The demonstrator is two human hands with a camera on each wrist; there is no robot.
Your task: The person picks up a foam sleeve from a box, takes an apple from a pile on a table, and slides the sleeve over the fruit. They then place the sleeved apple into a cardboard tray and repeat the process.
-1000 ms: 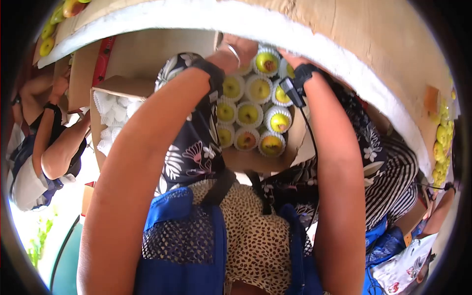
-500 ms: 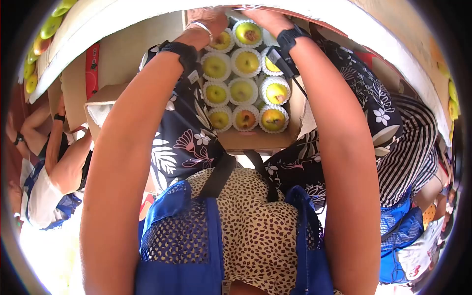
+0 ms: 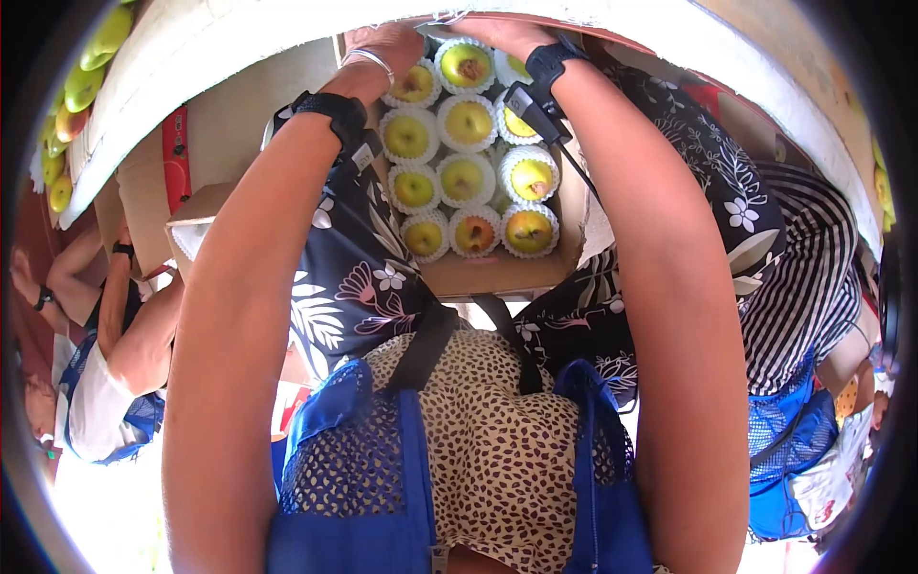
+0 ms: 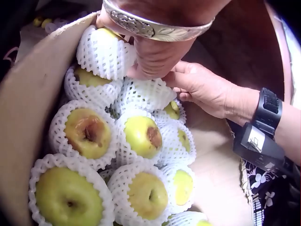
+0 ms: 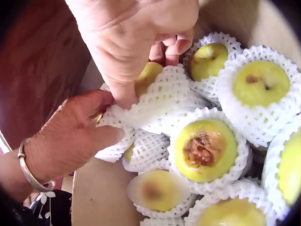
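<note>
My left hand [image 5: 66,136] curls thumb and finger round a foam-netted apple [image 4: 106,52] in the far corner of a cardboard box [image 3: 497,277]. Close beside it, my right hand [image 5: 131,42] grips another apple [image 5: 162,106] in white foam netting, thumb on one side and fingertips on the other. The head view shows both hands at the far end of the box, partly hidden by the white edge above. Rows of yellow-green apples [image 3: 462,178] in foam nets fill the box. Brown, sunken spots mark several, including one apple [image 5: 202,149] near my right hand.
A thick white edge [image 3: 287,57] overhangs the far end. More fruit [image 3: 81,86] lies up at the left. A cardboard box [image 3: 196,212] with white foam stands beside my left leg. Other people sit at both sides, one in striped trousers [image 3: 803,277] close on the right.
The head view has shifted, so the box and apples sit higher and further left. My hands have come closer together at the box's far end.
</note>
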